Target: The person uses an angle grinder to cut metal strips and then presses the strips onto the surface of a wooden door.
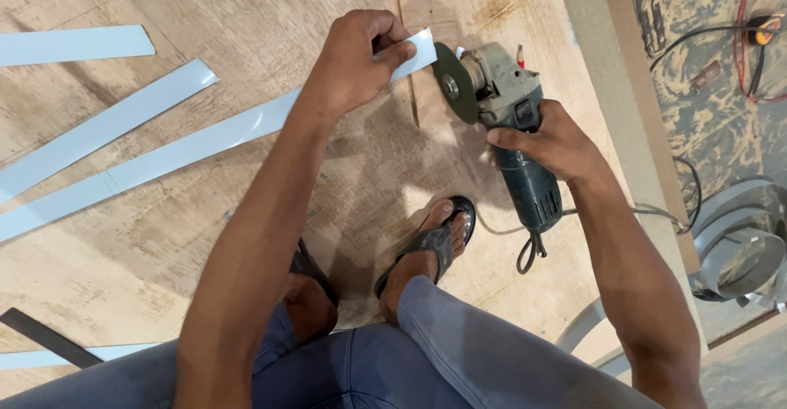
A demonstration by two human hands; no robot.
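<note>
Down low, left hand (357,65) pinched shut on the end of a pale blue strip (205,143), thumb and fingers clamped just short of its tip, tip poking out toward the disc. Right hand (553,143) wrapped tight round the body of a grinder (512,126), forefinger laid along the housing, grey head turned left. Disc (455,83) dark and round, standing on edge just beside the strip's tip; touching or a hair apart, cannot tell. Strip running away to the lower left, flat on the plywood floor (270,15), out past the picture's left edge. Cable (533,249) looping out of the grinder's tail, trailing right across the floor.

Below the hands, a foot in a dark sandal (434,245) planted on the plywood, toes pointing up toward the grinder; second sandalled foot half hidden under the left forearm. Knees in grey-blue jeans (459,352) filling the bottom edge, crouched.

Further left, two more strips (106,122) of the same pale blue lying flat, fanned apart from the held one, well clear of the hands. Another pale strip and a dark flat bar (45,335) at the lower left corner. Right of the grinder, a plain board (611,73) running up and down the picture. Beyond it, a coil (738,241) of grey banding at the right edge, plus black and red leads (742,40) on rough, stained ground at the top right
</note>
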